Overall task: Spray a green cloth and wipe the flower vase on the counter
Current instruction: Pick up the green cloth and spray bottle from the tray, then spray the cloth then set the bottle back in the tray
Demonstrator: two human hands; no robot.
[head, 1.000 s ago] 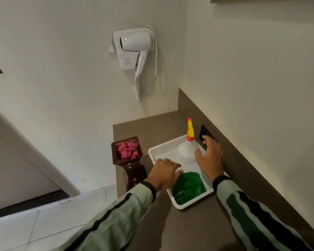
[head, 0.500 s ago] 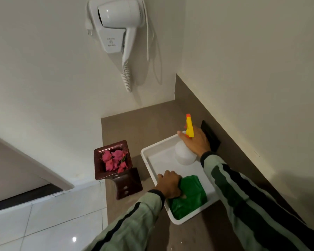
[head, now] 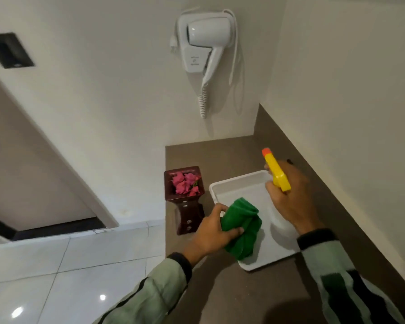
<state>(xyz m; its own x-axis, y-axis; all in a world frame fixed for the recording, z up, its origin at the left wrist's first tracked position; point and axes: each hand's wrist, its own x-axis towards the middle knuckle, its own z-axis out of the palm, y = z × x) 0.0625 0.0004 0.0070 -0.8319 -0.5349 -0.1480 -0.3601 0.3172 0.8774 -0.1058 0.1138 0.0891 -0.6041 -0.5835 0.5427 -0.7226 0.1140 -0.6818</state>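
My left hand (head: 212, 232) grips a bunched green cloth (head: 242, 226) and holds it just above the white tray (head: 234, 185). My right hand (head: 290, 197) is wrapped around a spray bottle (head: 277, 173) with a yellow head and orange nozzle, lifted over the tray's far right part; its white body is mostly hidden by my fingers. The nozzle points away, up and to the left. A dark red square flower vase (head: 188, 211) with pink flowers (head: 185, 183) stands on the brown counter (head: 220, 155), just left of the tray.
A white wall-mounted hair dryer (head: 205, 45) with a coiled cord hangs above the counter's back corner. The counter's left edge drops to a white tiled floor (head: 56, 265). A wall rises along the counter's right side.
My left hand has closed on the green cloth and raised it off the tray. My right hand has lifted the spray bottle from the tray.
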